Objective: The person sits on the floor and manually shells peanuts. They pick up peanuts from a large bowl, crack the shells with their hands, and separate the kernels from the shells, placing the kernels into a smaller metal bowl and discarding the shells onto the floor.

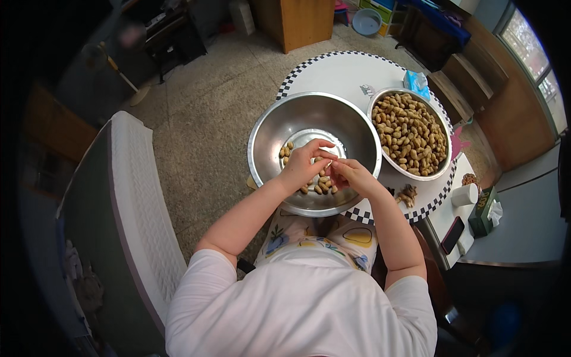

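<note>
Both hands meet over a large stainless steel bowl (352, 120) that holds several unshelled peanuts (286, 151) on its bottom. My left hand (308, 163) reaches in from the left, its thumb and fingertips touching those of my right hand (350, 173). A small pale thing shows between the fingertips; it is too small to name, and which hand grips it cannot be told. Right of this bowl stands a second metal bowl, heaped with peanuts in their shells (410, 134). A little pile of brown scraps, perhaps shells or peel (407, 195), lies on the table beside my right forearm.
The round white table (330, 73) has a checkered rim. A blue tissue box (416, 85) stands behind the peanut bowl. On a side surface at right are a white cup (465, 195), a green tissue box (484, 212) and a phone (453, 235). A padded white edge (138, 201) runs along the left.
</note>
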Demonstrator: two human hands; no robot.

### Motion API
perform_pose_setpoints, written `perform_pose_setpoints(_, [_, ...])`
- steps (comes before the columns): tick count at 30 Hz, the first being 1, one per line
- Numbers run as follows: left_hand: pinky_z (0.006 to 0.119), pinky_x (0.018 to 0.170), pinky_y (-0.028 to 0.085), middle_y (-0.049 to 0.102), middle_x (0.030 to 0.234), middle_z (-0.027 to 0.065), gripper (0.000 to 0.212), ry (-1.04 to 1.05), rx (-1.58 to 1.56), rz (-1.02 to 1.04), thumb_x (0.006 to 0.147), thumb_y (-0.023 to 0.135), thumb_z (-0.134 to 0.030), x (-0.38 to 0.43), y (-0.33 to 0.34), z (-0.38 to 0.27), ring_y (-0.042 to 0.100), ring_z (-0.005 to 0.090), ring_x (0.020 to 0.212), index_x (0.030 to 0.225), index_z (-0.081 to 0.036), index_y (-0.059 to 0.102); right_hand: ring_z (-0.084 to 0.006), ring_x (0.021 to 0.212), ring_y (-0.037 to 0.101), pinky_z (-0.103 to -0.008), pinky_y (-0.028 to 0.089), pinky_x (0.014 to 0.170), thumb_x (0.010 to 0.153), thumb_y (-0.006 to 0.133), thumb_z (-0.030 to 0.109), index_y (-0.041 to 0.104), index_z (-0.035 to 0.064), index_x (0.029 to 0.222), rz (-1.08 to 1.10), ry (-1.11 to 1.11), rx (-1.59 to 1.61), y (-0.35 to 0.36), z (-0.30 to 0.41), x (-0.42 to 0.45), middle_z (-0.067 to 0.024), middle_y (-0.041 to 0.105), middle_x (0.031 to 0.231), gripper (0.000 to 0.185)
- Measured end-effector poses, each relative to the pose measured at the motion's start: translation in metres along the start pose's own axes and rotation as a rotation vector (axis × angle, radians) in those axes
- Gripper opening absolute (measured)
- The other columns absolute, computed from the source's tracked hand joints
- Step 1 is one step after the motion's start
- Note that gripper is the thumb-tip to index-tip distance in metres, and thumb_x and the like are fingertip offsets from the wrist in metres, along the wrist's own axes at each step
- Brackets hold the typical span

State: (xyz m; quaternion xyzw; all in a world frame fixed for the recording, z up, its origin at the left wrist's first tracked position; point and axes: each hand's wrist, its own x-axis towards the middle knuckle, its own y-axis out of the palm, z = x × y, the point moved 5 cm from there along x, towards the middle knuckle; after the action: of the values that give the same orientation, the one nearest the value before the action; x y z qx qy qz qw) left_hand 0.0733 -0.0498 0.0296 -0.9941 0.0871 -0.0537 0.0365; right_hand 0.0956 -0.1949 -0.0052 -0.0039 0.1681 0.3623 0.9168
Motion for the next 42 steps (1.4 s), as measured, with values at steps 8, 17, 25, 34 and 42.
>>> perform_pose_setpoints(8, [0.033, 0.080, 0.049, 0.065, 0.097, 0.0071, 0.016, -0.005, 0.509, 0.055, 0.077, 0.062, -0.009, 0.024, 0.005, 0.035, 0.064, 0.0226, 0.088, 0.093, -0.007, 0.065, -0.0059, 0.049, 0.037, -0.0208, 0.029, 0.045, 0.093, 0.045, 0.017, 0.055, 0.0030, 0.074, -0.379, -0.180, 0.067, -0.027, 0.005, -0.003, 0.0019, 0.046, 0.058, 0.025])
perform_pose_setpoints(17, [0.041, 0.078, 0.046, 0.066, 0.087, 0.0043, 0.012, 0.003, 1.230, 0.291, 0.076, 0.067, -0.023, 0.043, 0.045, 0.071, 0.063, 0.0243, 0.086, 0.087, -0.017, 0.067, -0.0091, 0.061, 0.051, -0.0222, 0.037, 0.054, 0.089, 0.048, 0.015, 0.055, 0.0072, 0.092, -0.381, -0.047, 0.311, -0.034, 0.005, -0.010, -0.0004, 0.053, 0.074, 0.011])
perform_pose_setpoints(25, [0.026, 0.066, 0.051, 0.066, 0.087, 0.0050, 0.015, -0.100, 0.112, -0.032, 0.081, 0.066, -0.008, 0.042, 0.014, 0.057, 0.064, 0.0132, 0.079, 0.094, -0.003, 0.062, -0.0103, 0.079, 0.055, -0.0269, 0.041, 0.063, 0.087, 0.057, 0.021, 0.053, 0.0117, 0.111, -0.475, 0.034, 0.434, -0.037, -0.015, -0.007, 0.0009, 0.055, 0.093, 0.026])
perform_pose_setpoints(34, [0.024, 0.063, 0.050, 0.068, 0.079, 0.0074, 0.016, -0.092, 0.327, -0.001, 0.080, 0.067, -0.012, 0.025, 0.011, 0.016, 0.065, 0.0109, 0.073, 0.090, -0.001, 0.061, -0.0098, 0.064, 0.053, -0.0227, 0.041, 0.054, 0.092, 0.051, 0.033, 0.059, 0.0074, 0.101, -0.382, 0.001, 0.167, -0.017, -0.021, 0.008, -0.0008, 0.059, 0.083, 0.029])
perform_pose_setpoints(42, [0.031, 0.068, 0.050, 0.067, 0.082, 0.0064, 0.015, -0.065, 0.661, 0.116, 0.079, 0.066, -0.015, 0.027, 0.020, 0.022, 0.065, 0.0193, 0.077, 0.093, -0.009, 0.066, -0.0111, 0.048, 0.042, -0.0235, 0.033, 0.044, 0.083, 0.047, 0.018, 0.052, 0.0070, 0.071, -0.499, -0.144, 0.186, -0.035, -0.004, -0.001, -0.0025, 0.048, 0.058, 0.017])
